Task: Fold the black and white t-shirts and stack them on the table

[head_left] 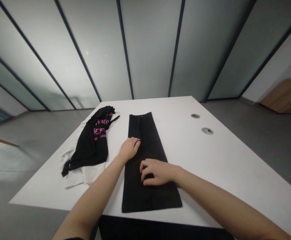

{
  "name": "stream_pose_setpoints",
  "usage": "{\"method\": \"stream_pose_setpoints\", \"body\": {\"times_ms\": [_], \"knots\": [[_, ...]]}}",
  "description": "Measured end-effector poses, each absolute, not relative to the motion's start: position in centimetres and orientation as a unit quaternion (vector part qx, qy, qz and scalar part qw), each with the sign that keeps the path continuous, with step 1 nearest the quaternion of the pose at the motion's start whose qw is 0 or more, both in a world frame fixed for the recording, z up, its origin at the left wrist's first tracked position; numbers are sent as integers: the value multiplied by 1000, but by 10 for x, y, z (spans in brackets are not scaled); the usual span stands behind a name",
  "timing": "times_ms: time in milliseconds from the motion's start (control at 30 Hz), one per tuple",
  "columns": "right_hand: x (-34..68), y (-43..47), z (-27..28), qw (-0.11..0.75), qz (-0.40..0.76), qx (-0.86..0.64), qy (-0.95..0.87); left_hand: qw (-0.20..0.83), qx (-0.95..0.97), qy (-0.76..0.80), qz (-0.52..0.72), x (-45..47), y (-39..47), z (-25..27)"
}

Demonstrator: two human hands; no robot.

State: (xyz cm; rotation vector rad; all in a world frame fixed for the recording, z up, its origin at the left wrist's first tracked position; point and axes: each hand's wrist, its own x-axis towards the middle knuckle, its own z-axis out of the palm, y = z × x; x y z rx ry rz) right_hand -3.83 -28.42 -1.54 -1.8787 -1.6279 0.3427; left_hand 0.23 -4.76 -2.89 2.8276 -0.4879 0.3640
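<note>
A pair of black trousers (145, 196) lies folded lengthwise into a long strip on the white table, waistband at the far end. My left hand (130, 148) rests on the strip's left edge about a third of the way down, fingers laid on the cloth with the tips partly hidden. Nearer to me, my right hand (156, 171) is over the middle of the trousers, its fingers loosely bent and apart, with nothing visible between them. To the left lies a black top with pink lettering (92, 143), on top of a white garment (92, 173).
The white table (210, 173) has two round grey cable grommets, a far one (195, 116) and a nearer one (207, 131), on its right side. Frosted glass panels (150, 50) stand beyond it. A wooden piece (285, 96) is on the floor at the far right.
</note>
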Motion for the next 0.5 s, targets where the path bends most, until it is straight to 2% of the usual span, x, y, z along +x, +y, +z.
{"method": "stream_pose_setpoints", "body": {"times_ms": [100,200,300,400,500], "knots": [[-34,-285,-18,400,203,-689,-569,128,970,-167,120,3,-45,-29],[-20,-288,-28,424,75,-764,-481,140,966,-175,128,7,-41,-37],[-3,-291,-43,332,-61,-848,-409,125,969,-171,126,10,-39,-49],[3,-292,-49,212,-75,-902,-369,90,979,-151,101,8,-40,-52],[0,-291,-40,159,-56,-911,-376,82,979,-161,93,1,-44,-39]]}}
